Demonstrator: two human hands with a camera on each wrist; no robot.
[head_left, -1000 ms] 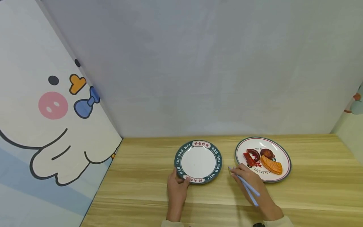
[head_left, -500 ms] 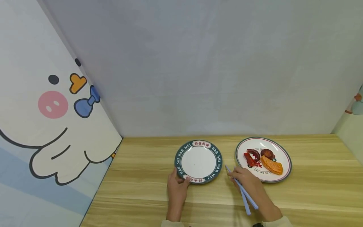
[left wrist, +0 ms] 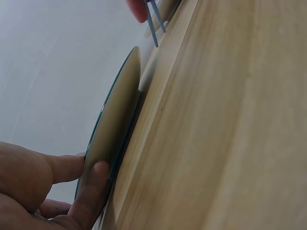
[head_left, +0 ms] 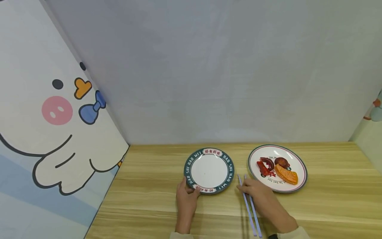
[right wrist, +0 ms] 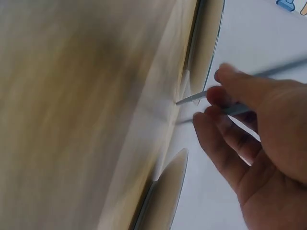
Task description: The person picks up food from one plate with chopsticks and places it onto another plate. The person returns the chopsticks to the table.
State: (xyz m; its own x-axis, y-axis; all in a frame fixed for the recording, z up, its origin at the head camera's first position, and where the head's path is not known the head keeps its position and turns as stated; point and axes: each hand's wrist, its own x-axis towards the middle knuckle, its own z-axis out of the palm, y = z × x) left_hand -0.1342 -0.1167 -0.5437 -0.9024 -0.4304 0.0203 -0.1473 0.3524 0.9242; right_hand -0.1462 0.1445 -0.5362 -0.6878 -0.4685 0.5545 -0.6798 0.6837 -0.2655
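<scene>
My left hand (head_left: 187, 198) holds the near-left rim of a round plate (head_left: 209, 171) with a dark green lettered border; nothing lies on this plate. Close up in the left wrist view, the thumb and fingers (left wrist: 88, 199) grip the plate's edge (left wrist: 112, 115) from both sides. Between the two plates, my right hand (head_left: 262, 196) holds a pair of pale blue chopsticks (head_left: 250, 212). Their tips point away from me and stand slightly apart, and their long ends trail toward me. The right wrist view shows the chopsticks (right wrist: 194, 97) pinched among thumb and fingers.
To the right sits a white oval plate (head_left: 287, 156) with a dark rim. On it lie an orange salmon-like slice (head_left: 286, 174), a round brown piece (head_left: 282, 162) and red pieces (head_left: 263, 168). A grey backdrop (head_left: 223, 83) and a cartoon-printed panel (head_left: 59, 132) border the wooden table (head_left: 143, 192).
The chopsticks have swung in my right hand, their long ends moving left and toward me. Once crossed, they now run nearly side by side. My left hand and both plates keep their places.
</scene>
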